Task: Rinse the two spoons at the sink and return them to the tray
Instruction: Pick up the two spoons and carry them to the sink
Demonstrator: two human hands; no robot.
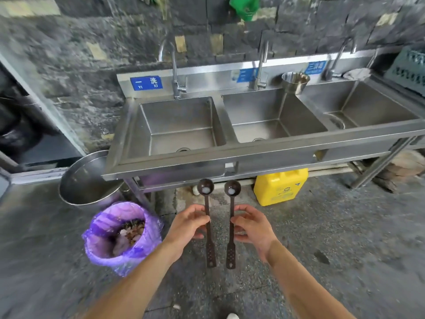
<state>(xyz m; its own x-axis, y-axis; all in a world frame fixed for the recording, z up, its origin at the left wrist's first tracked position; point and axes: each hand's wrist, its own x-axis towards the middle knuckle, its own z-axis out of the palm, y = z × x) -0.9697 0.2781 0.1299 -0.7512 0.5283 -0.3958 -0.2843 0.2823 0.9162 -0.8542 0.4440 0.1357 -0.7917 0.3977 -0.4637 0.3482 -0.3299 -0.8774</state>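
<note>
Left hand and right hand are each pinching, fingers clamped mid-handle, one dark brown long-handled spoon, bowls pointing toward the three-basin steel sink ahead.

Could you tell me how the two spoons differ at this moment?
The left spoon is pinched by the left hand, the right spoon by the right hand. The left spoon's handle leans slightly rightward toward its bottom end, the right spoon's slightly leftward. Both are dark, long-handled, bowls upward with a whitish blob inside, short of the sink.
</note>
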